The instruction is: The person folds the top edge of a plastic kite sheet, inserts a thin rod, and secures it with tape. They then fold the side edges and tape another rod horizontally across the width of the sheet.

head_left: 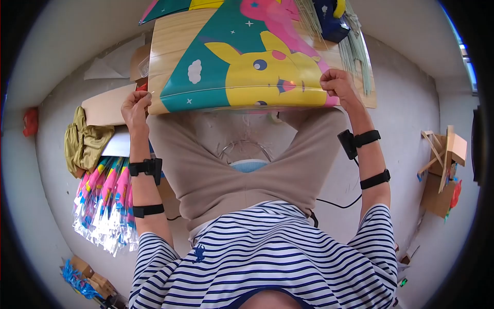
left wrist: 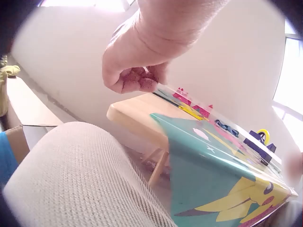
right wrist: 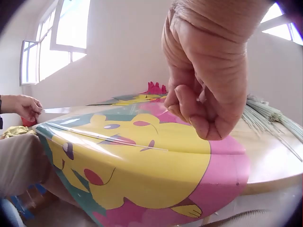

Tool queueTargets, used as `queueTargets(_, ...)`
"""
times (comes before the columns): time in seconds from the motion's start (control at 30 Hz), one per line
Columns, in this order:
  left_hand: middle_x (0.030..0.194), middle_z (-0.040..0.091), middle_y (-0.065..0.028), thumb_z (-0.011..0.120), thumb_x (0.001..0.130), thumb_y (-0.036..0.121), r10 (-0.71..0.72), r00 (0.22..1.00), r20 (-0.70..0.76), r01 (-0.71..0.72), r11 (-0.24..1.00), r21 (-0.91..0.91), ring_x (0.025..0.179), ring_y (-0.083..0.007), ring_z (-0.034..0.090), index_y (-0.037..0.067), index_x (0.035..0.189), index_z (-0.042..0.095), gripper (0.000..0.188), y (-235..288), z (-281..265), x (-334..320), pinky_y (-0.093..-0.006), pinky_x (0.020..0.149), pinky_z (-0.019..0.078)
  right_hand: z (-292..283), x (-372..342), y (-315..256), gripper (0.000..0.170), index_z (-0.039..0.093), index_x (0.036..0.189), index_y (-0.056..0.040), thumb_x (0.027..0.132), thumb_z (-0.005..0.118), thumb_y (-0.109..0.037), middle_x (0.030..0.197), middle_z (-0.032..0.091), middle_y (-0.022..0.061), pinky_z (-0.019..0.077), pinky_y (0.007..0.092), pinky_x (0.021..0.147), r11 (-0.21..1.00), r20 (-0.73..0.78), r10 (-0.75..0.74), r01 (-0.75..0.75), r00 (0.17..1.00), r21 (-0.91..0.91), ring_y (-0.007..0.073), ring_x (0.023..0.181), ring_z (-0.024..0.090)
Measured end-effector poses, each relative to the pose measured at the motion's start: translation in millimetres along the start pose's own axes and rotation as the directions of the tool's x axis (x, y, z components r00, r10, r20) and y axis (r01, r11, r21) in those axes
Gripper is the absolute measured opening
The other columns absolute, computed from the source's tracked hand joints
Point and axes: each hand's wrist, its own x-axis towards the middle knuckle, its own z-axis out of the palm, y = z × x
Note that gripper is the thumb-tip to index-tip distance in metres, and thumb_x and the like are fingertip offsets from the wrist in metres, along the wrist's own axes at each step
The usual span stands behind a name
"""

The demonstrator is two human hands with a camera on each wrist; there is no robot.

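Note:
A large glossy printed sheet [head_left: 252, 67], green, pink and yellow with a cartoon face, lies over the table, its near edge bending down toward the person's knees. Beyond its left corner, my left hand [head_left: 136, 110] pinches the end of a narrow clear strip [left wrist: 210, 112]. In the left wrist view this strip runs taut above the sheet toward the right hand. My right hand [head_left: 343, 88] is at the sheet's pink right side, thumb and fingers curled together at the strip's other end; the grip itself is hidden behind the knuckles. A pale crosswise line marks the sheet near its front.
Bundled thin pale rods [head_left: 355, 56] lie on the table's right side beside a dark blue box [head_left: 332, 23] with a yellow curved part. Plastic-wrapped colourful pieces [head_left: 105, 201] and an olive cloth [head_left: 85, 139] are at the left. Cardboard and wooden pieces [head_left: 442, 165] stand on the right.

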Motion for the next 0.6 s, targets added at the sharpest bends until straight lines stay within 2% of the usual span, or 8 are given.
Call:
queueTargets(0.2,0.073,0.062,0.0005,0.072,0.082,0.000,-0.013,1.000,0.023,0.013,1.000,0.007,0.063,-0.0076,0.055,0.002,0.088,0.068,0.007,3.3,2.9,-2.2,-0.0204,0.057,0.0386,1.0,2.0,10.1,0.009,0.067,0.081,-0.0023,0.074,0.068,0.003,0.071,0.059,-0.0011,0.0372,0.0239,0.051,1.000,-0.035,-0.031,0.031,0.999,-0.006,0.0073,0.058,0.050)
queueTargets(0.3,0.072,0.061,0.0003,0.072,0.082,0.000,-0.013,0.999,0.032,0.012,1.000,0.016,0.062,-0.0076,0.055,0.002,0.088,0.068,0.008,2.8,3.3,-2.9,-0.0207,0.057,0.0390,6.8,2.6,13.3,0.011,0.067,0.080,-0.0018,0.072,0.068,0.005,0.069,0.059,0.0002,0.0388,0.0264,0.051,0.984,-0.111,-0.096,0.077,0.989,-0.163,0.0086,0.058,0.052)
queueTargets(0.4,0.073,0.062,-0.0003,0.072,0.082,0.000,-0.016,0.999,0.036,0.016,1.000,0.023,0.062,-0.0082,0.055,0.002,0.088,0.068,0.008,0.4,3.1,-2.3,-0.0209,0.057,0.0398,9.8,14.2,30.3,0.021,0.067,0.089,-0.0019,0.069,0.068,0.006,0.066,0.057,0.0005,0.0398,0.0282,0.051,0.951,-0.169,-0.186,0.134,0.968,-0.278,0.0096,0.057,0.053)
queueTargets(0.5,0.074,0.063,-0.0014,0.071,0.082,0.000,-0.018,0.999,0.041,0.017,1.000,0.017,0.064,-0.0092,0.056,0.000,0.090,0.068,0.009,-5.8,3.6,-1.0,-0.0215,0.058,0.0414,13.7,6.6,25.3,0.031,0.065,0.098,-0.0028,0.068,0.068,0.006,0.064,0.055,0.0001,0.0405,0.0287,0.052,0.948,-0.156,-0.212,0.164,0.965,-0.273,0.0098,0.058,0.053)
queueTargets(0.53,0.074,0.063,-0.0019,0.071,0.082,0.000,-0.013,0.999,0.031,0.013,1.000,0.019,0.064,-0.0096,0.056,0.000,0.090,0.068,0.009,-5.2,1.6,-0.5,-0.0217,0.059,0.0420,14.7,5.3,23.1,0.033,0.064,0.099,-0.0030,0.068,0.068,0.006,0.063,0.054,-0.0003,0.0405,0.0287,0.052,0.934,-0.172,-0.219,0.156,0.960,-0.321,0.0097,0.058,0.053)
queueTargets(0.57,0.076,0.064,-0.0039,0.070,0.082,0.000,0.022,0.998,0.061,-0.025,0.998,0.049,0.066,-0.0110,0.058,-0.001,0.093,0.069,0.011,-5.9,-1.0,-0.8,-0.0229,0.060,0.0447,12.7,6.1,23.7,0.034,0.063,0.101,-0.0032,0.068,0.068,0.006,0.063,0.054,-0.0007,0.0405,0.0287,0.053,0.919,-0.174,-0.231,0.155,0.957,-0.363,0.0096,0.058,0.053)
queueTargets(0.6,0.077,0.065,-0.0048,0.069,0.081,-0.001,-0.005,0.999,0.040,0.003,0.999,0.054,0.066,-0.0114,0.059,-0.001,0.093,0.069,0.012,-10.1,-2.3,3.4,-0.0238,0.062,0.0467,13.7,8.5,24.2,0.036,0.063,0.102,-0.0034,0.068,0.068,0.005,0.063,0.054,-0.0010,0.0405,0.0288,0.053,0.902,-0.170,-0.246,0.161,0.954,-0.400,0.0094,0.059,0.053)
